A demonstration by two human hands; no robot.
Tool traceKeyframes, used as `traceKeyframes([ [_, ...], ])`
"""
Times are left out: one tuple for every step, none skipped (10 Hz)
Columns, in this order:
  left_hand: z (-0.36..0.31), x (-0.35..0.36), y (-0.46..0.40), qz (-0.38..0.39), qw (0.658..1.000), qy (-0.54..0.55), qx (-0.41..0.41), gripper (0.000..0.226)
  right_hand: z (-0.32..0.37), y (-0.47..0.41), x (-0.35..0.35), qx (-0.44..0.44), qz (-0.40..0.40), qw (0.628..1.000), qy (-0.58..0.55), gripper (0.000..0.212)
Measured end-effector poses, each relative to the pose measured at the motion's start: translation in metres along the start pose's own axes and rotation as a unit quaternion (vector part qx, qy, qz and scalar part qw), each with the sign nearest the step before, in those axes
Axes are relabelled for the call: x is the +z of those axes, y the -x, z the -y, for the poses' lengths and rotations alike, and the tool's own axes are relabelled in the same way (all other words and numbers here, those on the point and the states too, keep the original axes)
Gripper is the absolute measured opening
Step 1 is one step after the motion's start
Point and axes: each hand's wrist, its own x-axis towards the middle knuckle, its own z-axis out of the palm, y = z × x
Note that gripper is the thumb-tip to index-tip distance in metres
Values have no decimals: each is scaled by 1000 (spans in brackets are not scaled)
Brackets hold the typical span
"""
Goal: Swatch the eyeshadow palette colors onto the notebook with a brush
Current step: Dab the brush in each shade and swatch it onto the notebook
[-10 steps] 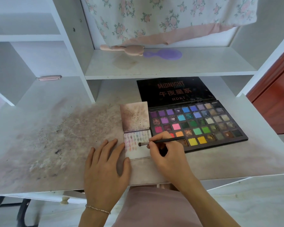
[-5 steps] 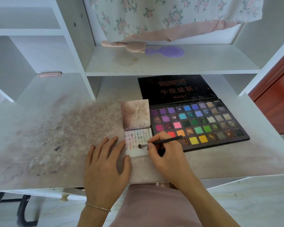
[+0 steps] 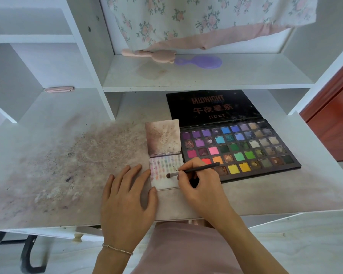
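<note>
1. The worktop (image 3: 265,194) is seen as smooth white laminate, smeared with matt powder towards its left edge.
2. Matt paper is shown by the notebook (image 3: 162,180).
3. The eyeshadow palette (image 3: 240,147) lid looks like matt black card.

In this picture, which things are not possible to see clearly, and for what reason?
All in the head view:
- Bottom-left pans of the eyeshadow palette: covered by the right hand.
- Whether the tip of the brush touches the notebook: too small to tell.
- Single swatch colours on the page: too small and pale.
- Notebook's left edge: partly covered by the left hand.
- Floral cloth: cut off by the top edge.
</note>
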Motion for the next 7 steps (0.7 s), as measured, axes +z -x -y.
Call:
traceKeyframes([
  [0,0,0,0,1000,-1,-1,46,0,-1,1,1,-3,1000,0,19],
  [-1,0,0,0,1000,-1,-1,45,-1,0,0,-3,1,1000,-8,21],
  [-1,-1,0,3,1000,0,-3,46,-1,2,-2,-13,-7,999,-32,23],
  [-1,-1,0,4,1000,2,-4,46,0,4,-5,-14,-39,995,-88,18],
  [0,-1,0,3,1000,5,-3,46,-4,6,-9,-13,-66,991,-117,17],
  [-1,-1,0,0,1000,9,-2,45,-10,8,-17,-8,-92,988,-125,19],
  [-1,-1,0,-3,1000,12,-3,46,-16,10,-28,-16,-112,988,-100,21],
])
